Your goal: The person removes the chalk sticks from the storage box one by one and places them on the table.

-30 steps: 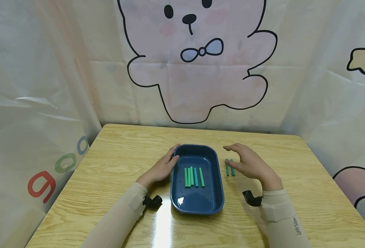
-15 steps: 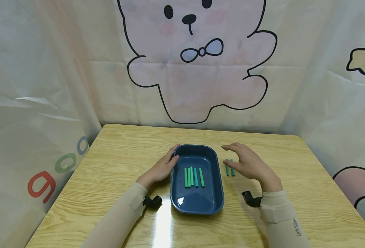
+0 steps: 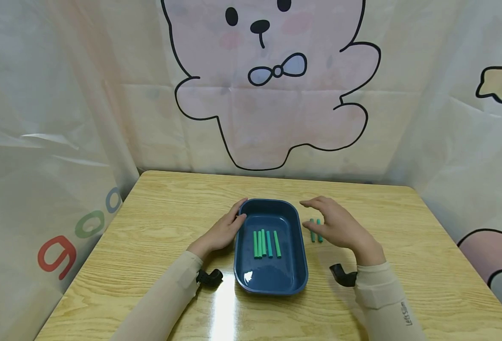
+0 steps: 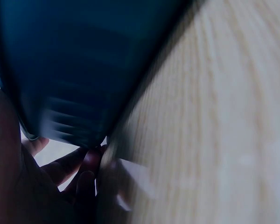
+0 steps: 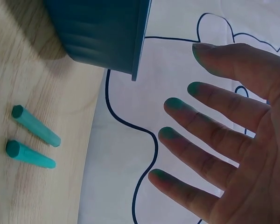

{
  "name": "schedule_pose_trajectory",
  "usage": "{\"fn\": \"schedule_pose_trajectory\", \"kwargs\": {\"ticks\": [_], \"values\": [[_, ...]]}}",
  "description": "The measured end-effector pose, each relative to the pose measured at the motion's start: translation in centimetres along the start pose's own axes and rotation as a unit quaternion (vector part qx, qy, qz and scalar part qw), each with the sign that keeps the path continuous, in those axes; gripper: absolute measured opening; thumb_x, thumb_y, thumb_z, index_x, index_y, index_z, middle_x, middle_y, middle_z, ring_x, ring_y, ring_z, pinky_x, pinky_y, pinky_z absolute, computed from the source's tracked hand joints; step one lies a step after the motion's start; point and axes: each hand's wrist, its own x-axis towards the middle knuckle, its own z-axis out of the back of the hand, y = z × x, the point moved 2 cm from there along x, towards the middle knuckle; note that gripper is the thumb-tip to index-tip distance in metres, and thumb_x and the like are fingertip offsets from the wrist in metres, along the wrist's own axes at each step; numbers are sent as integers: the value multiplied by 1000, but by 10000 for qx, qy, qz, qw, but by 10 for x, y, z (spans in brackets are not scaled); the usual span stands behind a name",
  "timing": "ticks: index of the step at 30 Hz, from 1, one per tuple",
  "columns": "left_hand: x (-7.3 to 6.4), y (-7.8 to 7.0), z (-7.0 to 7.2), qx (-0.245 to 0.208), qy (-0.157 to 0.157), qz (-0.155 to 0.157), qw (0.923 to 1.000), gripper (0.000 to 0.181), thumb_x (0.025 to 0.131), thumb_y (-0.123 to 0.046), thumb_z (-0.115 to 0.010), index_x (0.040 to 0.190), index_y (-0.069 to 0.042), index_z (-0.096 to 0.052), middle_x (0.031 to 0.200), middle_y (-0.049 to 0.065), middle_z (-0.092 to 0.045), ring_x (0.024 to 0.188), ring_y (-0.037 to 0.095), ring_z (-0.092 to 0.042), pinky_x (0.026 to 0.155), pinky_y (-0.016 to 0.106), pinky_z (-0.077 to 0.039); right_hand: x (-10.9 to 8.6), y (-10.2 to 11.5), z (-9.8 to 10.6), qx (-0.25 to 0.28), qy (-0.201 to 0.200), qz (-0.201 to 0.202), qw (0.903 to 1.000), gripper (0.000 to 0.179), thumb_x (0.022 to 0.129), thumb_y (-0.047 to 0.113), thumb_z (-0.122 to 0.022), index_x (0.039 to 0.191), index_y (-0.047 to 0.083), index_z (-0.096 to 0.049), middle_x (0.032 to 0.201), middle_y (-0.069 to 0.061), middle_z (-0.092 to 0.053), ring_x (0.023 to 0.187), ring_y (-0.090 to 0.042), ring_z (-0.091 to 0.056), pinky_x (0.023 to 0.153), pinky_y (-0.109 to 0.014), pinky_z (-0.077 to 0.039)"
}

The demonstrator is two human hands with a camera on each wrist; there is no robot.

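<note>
The left hand (image 3: 219,232) grips a glossy dark-blue rectangular tray (image 3: 272,277) holding five slim green-to-teal chalk-like sticks (image 3: 269,244). Two teal chalk-like sticks (image 5: 36,126) lie outside on the wood-grain table (image 3: 182,203); the empty right hand (image 3: 341,226), fingers apart, has edged trayward without them.

Left wrist view crops the blue tray (image 4: 84,56), apparently blurred.

Left hand (image 3: 222,230) gripping, right hand (image 3: 341,226) spread.
Both forearms (image 3: 165,296) reach forward; the left thumb (image 3: 240,219) lies apart from its fingers (image 4: 65,167), while the right fingers (image 5: 213,128) fan out slightly bent, their fingertips (image 5: 174,103) stained green.
</note>
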Motion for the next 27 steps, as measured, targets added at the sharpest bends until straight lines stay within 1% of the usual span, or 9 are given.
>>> {"fn": "schedule_pose_trajectory", "kwargs": {"ticks": [5,14,27], "values": [[0,0,0,2,-3,0,10000,54,115,-39,-33,166,-36,-17,168,10,-33,154,32,-36,124,56,-31,1,2,-3,-87,20,73,9999,52,98,20,-73,145,5,-58,139,-16,-61,130,-39,-56,106,-60,-48],[0,1,0,74,-22,8,10000,54,114,-41,-33,166,-37,-17,169,10,-32,154,33,-35,124,56,-31,3,6,-6,-67,103,91,9999,54,98,20,-73,147,4,-56,141,-16,-60,131,-40,-55,106,-60,-48],[0,1,0,37,-6,-15,10000,55,114,-42,-33,166,-36,-17,170,8,-30,155,32,-33,125,56,-30,6,11,-9,-109,114,208,9997,56,96,21,-76,147,6,-57,138,-14,-63,127,-36,-60,104,-58,-51]]}}
